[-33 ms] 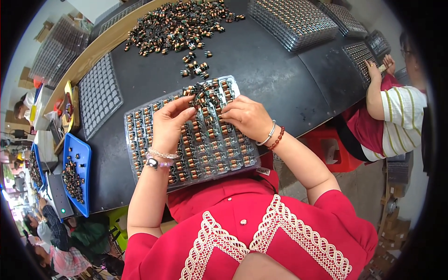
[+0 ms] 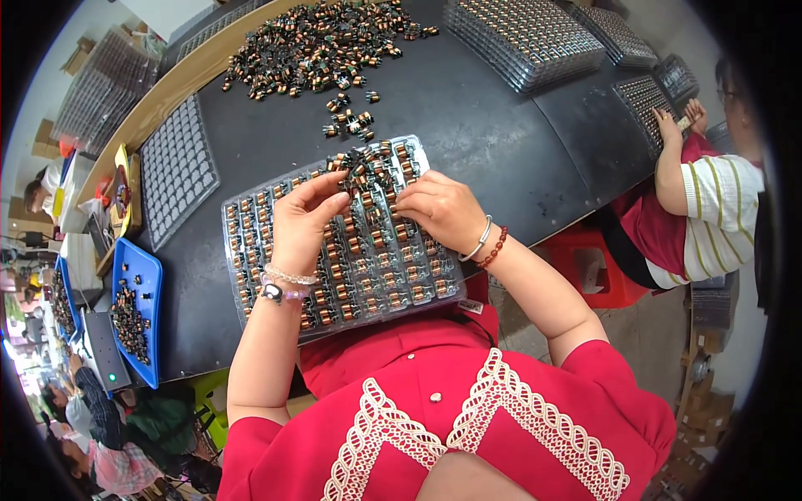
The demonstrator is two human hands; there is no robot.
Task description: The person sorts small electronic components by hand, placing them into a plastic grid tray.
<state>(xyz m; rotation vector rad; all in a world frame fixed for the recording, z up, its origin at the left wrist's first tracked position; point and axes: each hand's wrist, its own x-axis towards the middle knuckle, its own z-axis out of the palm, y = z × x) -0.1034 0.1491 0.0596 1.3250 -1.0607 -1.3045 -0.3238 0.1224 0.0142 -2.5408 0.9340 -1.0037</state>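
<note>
A clear plastic tray [image 2: 430, 154] lies at a slant before me, with rows of small copper-wound coils [image 2: 338, 267] in its pockets. A loose heap of coils [image 2: 365, 167] sits on its far part, between my hands. My left hand [image 2: 305, 219] is at the heap's left side, thumb and forefinger curled toward each other. Across from it, my right hand [image 2: 441, 209] has its fingers pinched together low over the tray's right columns. Whatever either hand's fingertips hold is too small and partly hidden to make out.
Beyond the tray spreads a big pile of coils [image 2: 317, 50]. Filled trays [image 2: 526, 42] are stacked at the far right; another tray [image 2: 178, 167] lies at left. A blue bin [image 2: 150, 321] holds more coils. At right, a co-worker's hands [image 2: 681, 121] rest by a tray.
</note>
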